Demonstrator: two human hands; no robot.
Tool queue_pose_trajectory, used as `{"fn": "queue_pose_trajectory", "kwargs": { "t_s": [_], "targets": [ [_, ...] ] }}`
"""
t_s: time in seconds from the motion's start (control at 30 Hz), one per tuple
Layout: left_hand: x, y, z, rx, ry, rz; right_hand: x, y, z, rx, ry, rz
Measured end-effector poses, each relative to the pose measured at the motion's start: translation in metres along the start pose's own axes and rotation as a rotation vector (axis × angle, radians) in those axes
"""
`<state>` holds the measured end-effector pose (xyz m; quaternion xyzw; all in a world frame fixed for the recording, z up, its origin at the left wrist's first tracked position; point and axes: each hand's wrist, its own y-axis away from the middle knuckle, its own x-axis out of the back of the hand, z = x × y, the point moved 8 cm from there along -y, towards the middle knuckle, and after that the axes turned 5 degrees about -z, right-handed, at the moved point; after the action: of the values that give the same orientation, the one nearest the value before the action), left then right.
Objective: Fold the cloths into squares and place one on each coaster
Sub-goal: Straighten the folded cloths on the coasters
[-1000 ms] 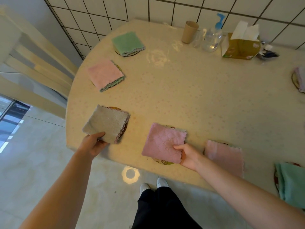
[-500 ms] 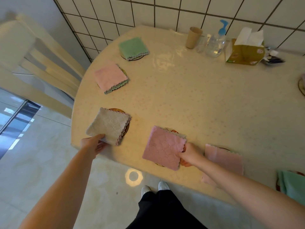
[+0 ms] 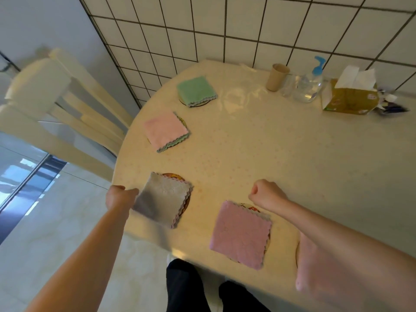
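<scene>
Several folded cloths lie on round coasters along the table's left and near edge. My left hand (image 3: 120, 197) grips the near-left corner of a beige cloth (image 3: 165, 199), which sits on a coaster (image 3: 173, 176) and hangs over the table's edge. My right hand (image 3: 265, 194) hovers as a loose fist above the table, holding nothing, just beyond a dusty-pink cloth (image 3: 240, 233) on its coaster (image 3: 248, 207). Farther back lie a light pink cloth (image 3: 165, 129) and a green cloth (image 3: 195, 90). A pale pink cloth (image 3: 313, 266) shows under my right forearm.
At the back by the tiled wall stand a paper cup (image 3: 276, 76), a clear pump bottle (image 3: 309, 85) and a tissue box (image 3: 350, 95). A cream chair (image 3: 56, 104) stands left of the round table (image 3: 281, 154). My legs are below the near edge.
My right hand let go of the dusty-pink cloth and lifted away beyond it, curling into a fist. My left hand still holds the beige cloth's corner. The camera moved closer and leftward.
</scene>
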<state>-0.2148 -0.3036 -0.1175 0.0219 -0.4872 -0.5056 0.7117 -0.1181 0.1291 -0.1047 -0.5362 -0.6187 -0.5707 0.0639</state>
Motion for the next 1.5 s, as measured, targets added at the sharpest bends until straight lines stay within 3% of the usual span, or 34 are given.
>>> {"fn": "queue_pose_trajectory", "kwargs": {
  "t_s": [0.13,0.27,0.47,0.67,0.93,1.13,1.27,1.37,1.5],
  "targets": [
    [-0.002,-0.032,0.034,-0.059,0.016,-0.047,0.006,-0.031,-0.052,0.081,-0.099,0.005],
    [-0.001,-0.086,0.084,-0.178,0.096,-0.194,0.013,-0.066,-0.124,0.133,-0.206,0.043],
    [-0.019,-0.162,0.175,-0.329,0.051,-0.488,0.021,-0.12,-0.209,0.034,-0.421,0.133],
    [-0.053,-0.181,0.251,-0.39,0.045,-0.68,0.035,-0.155,-0.25,-0.075,-0.431,0.227],
    [-0.113,-0.184,0.312,-0.313,0.108,-0.777,0.034,-0.209,-0.286,-0.056,-0.357,0.117],
    [-0.163,-0.183,0.333,-0.084,0.298,-0.818,0.024,-0.233,-0.296,0.0,-0.125,-0.006],
    [-0.192,-0.18,0.346,0.026,0.368,-0.839,0.022,-0.246,-0.295,-0.01,-0.197,-0.063],
    [-0.204,-0.178,0.357,0.042,0.368,-0.828,0.021,-0.258,-0.302,0.021,-0.301,-0.145],
    [-0.215,-0.179,0.367,0.049,0.341,-0.842,0.014,-0.265,-0.314,0.065,-0.263,-0.256]
  ]
}}
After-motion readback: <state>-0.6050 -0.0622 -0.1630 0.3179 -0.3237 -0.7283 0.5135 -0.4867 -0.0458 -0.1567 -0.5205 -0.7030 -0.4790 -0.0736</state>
